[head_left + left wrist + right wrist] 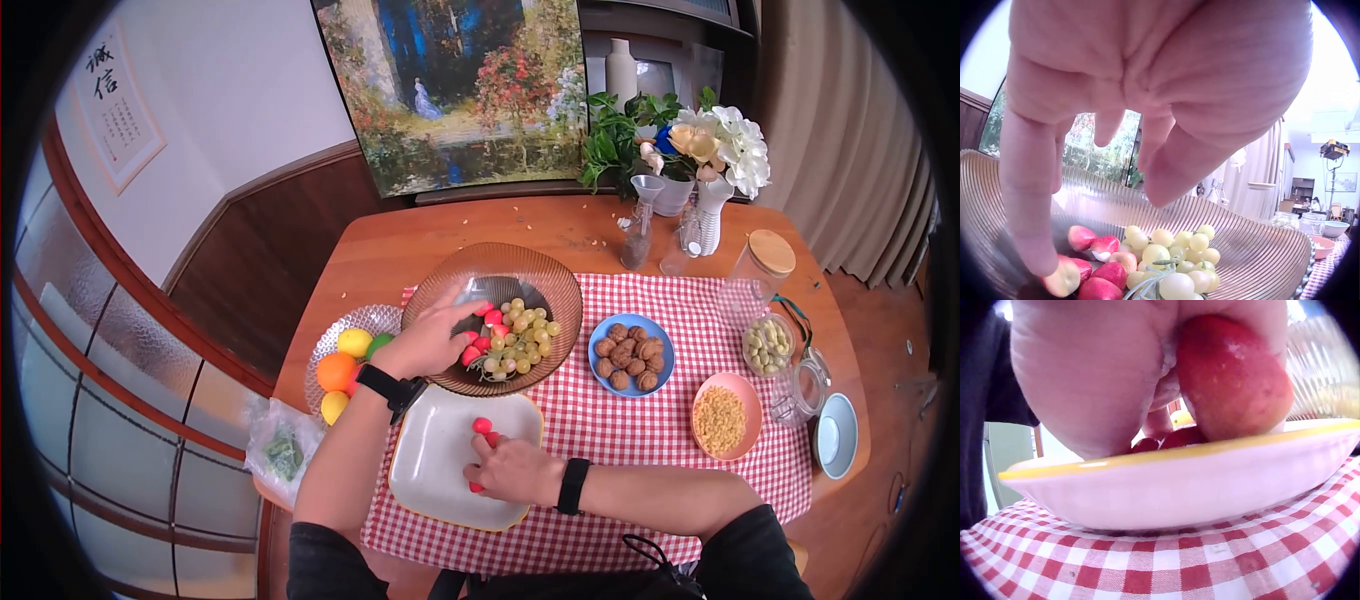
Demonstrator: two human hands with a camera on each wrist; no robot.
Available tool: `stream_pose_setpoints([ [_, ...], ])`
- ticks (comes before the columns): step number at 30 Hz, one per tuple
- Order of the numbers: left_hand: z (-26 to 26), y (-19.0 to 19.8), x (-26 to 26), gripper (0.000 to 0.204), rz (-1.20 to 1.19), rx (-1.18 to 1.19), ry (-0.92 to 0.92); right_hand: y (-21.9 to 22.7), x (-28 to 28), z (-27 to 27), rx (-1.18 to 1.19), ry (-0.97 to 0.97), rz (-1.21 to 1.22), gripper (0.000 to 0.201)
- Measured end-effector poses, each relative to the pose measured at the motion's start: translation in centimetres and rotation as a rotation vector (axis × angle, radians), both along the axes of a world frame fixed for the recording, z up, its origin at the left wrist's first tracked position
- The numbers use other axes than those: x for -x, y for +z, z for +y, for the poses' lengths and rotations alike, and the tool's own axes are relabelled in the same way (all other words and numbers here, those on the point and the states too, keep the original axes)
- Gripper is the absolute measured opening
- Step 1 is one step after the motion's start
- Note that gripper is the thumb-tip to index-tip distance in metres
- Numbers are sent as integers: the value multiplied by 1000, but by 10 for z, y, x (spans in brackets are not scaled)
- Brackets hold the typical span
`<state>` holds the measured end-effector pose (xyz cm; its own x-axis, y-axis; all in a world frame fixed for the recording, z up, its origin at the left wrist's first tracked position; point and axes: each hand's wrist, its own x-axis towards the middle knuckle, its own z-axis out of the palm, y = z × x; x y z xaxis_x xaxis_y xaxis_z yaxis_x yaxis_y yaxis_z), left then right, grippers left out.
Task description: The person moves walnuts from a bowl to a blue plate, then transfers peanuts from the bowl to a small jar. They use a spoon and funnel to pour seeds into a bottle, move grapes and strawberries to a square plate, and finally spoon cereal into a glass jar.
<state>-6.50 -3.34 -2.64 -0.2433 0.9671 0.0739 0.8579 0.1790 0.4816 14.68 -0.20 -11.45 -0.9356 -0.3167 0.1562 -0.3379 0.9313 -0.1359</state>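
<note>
My left hand (432, 338) reaches over the amber ribbed glass bowl (562, 290), fingers spread and pointing down. One fingertip rests against a small red fruit with a pale side (1063, 278). More red fruits (1110, 275) lie in the bowl beside a bunch of pale green grapes (522, 340). Low over the white yellow-rimmed dish (425, 455), my right hand (518, 472) holds a small red fruit (1235, 378) against its palm with curled fingers. Other red fruits (482, 425) lie in the dish near its fingertips, partly hidden by the hand.
Left of the bowl, a clear glass dish (318, 345) holds lemons and an orange (335, 372). On the checked cloth (590, 430) to the right stand a blue plate of walnuts (630, 357), a pink bowl of yellow bits (722, 420) and glass jars (745, 290). Vases (708, 215) stand behind.
</note>
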Motion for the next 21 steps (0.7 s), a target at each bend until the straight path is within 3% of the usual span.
stream_pose_setpoints([
  [2, -6, 5, -4, 48, 9, -41, -8, 0, -1, 0, 22, -4, 7, 15],
  [5, -25, 14, -17, 45, 202, -235, -32, -2, 0, 0, 52, 15, -17, 14],
  [10, -69, 13, -55, 33, -79, -222, -4, 5, -2, 1, 64, 75, -56, 12],
  [13, -86, -12, -67, 28, 90, -29, -41, 6, -4, 2, 75, 112, -7, 12],
  [14, -87, -17, -70, 28, 88, -30, -38, 8, -4, 3, 58, 144, 41, 13],
  [16, -84, -24, -76, 26, 330, -172, -45, 10, -7, 4, 36, 177, 85, 15],
  [21, -85, -10, -89, 20, 288, -128, 22, 31, -16, 6, 106, 158, 65, 22],
])
